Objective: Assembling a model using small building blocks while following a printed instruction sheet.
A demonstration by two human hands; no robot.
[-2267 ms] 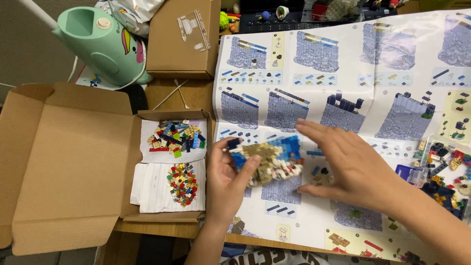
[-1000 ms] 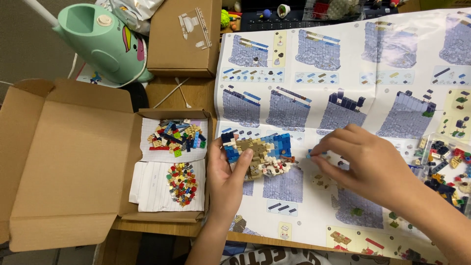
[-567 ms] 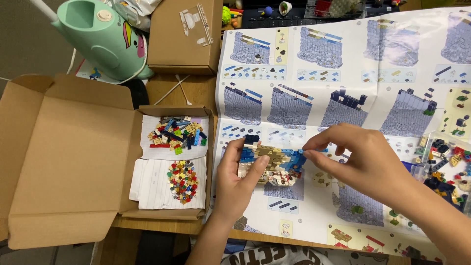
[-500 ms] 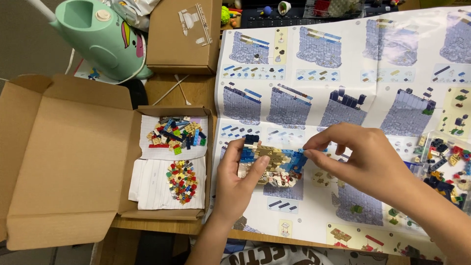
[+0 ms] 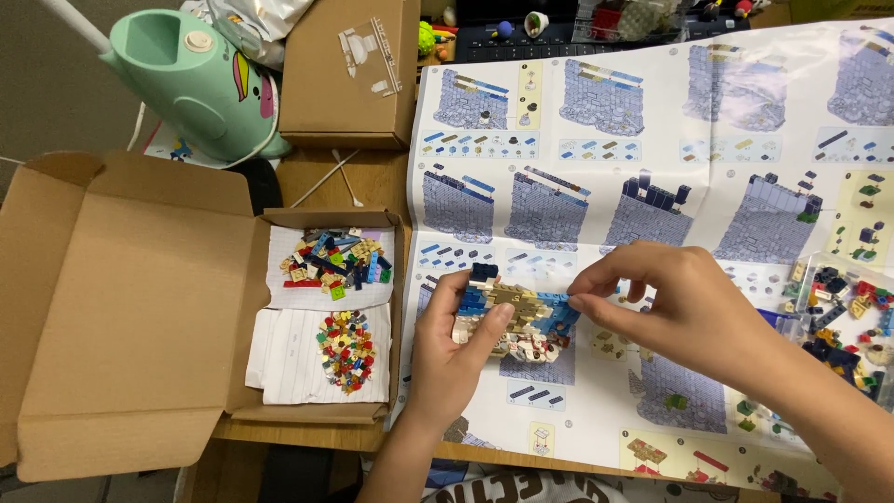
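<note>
Over the instruction sheet on the desk, left hand cups a small blue-and-tan brick model, grip closed around its left end. Right hand pinches the model's right edge. Looks light, rigid, likely to snap apart; best supported from below.

Two hands: left hand, right hand; one brick model; one instruction sheet; two cardboard boxes: open box, closed box; two brick piles on paper; one green lamp
</note>
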